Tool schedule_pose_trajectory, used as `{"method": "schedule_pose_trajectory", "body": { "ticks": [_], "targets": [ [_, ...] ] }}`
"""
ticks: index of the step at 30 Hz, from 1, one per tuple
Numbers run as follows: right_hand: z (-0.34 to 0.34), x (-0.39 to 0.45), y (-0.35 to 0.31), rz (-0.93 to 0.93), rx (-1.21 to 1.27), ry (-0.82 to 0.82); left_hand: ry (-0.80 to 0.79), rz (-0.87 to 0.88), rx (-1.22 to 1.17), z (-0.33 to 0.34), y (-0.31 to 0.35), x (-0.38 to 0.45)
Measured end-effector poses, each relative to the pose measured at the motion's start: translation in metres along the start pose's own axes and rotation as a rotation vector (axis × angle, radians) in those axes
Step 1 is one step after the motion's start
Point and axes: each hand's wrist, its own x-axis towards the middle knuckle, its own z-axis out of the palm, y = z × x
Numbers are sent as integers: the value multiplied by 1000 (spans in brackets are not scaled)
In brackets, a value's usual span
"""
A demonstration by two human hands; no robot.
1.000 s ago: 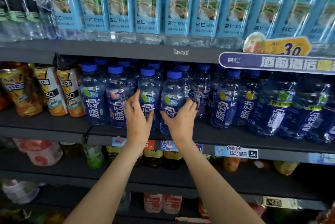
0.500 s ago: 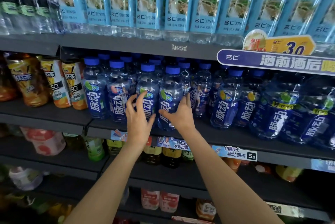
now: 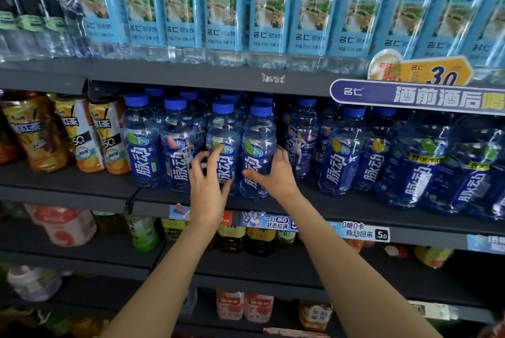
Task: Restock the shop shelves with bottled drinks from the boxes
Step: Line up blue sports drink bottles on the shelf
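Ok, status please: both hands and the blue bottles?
Left hand open, fingers spread at one blue-capped bottle. Right hand grips the neighbouring bottle, upright at the shelf front. Nothing in the way.

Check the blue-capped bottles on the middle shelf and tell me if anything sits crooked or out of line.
Nothing is tipped or spilled. The two front bottles by the hands stand slightly forward of their neighbours, and there is a gap to the next bottles on the right.

Both bare forearms reach up and forward, converging toward the middle. The left hand [image 3: 208, 187] is raised with fingers spread and loosely bent, thumb out to the right. The right hand [image 3: 273, 173] has its fingers curled away, thumb pointing left.
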Motion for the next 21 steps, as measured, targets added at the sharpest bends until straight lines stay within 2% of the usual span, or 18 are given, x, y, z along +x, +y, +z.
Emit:
{"method": "schedule_pose_trajectory", "body": {
  "ticks": [4,8,11,13,15,17,18,21],
  "targets": [
    [0,-4,4,12,11,8,-17,23,-1,0,-3,-1],
    [3,-14,4,-7,2,128,19,12,22,3,-1,-2],
    [-3,-14,6,-38,7,104,95,155,127,9,13,-7],
    [-15,-12,10,-57,86,111,79,247,185,13,25,-2],
    [-30,-7,15,-26,167,285,64,254,229,16,33,11],
    [-41,4,23,44,70,456,34,266,301,20,37,23],
    [-43,11,26,92,-10,461,14,285,342,22,36,27],
    [-37,31,28,217,-181,316,25,324,414,30,30,28]
  ]
}}
